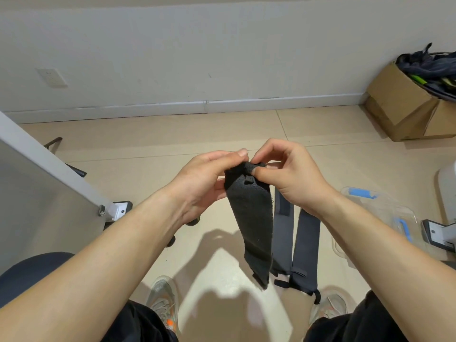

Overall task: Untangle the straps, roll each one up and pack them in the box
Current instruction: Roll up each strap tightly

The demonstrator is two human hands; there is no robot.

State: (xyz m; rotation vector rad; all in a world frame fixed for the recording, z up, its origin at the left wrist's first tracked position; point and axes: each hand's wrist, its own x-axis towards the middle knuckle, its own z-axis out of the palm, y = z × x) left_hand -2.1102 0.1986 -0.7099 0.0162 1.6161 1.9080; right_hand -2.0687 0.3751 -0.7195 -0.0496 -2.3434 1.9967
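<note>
Your forearms (118, 262) frame the view, and past them your left hand (204, 183) and right hand (291, 178) both pinch the top end of a black strap (251, 218) that hangs loose above the floor – two grey straps (296, 243) dangle just behind it. Start the roll tight (the fabric looks limp), or the first turn may slacken and the free tail snag its neighbours. Farther right on the floor waits the clear box (380, 213) – well apart, so the carry could loosen a weak roll.
</note>
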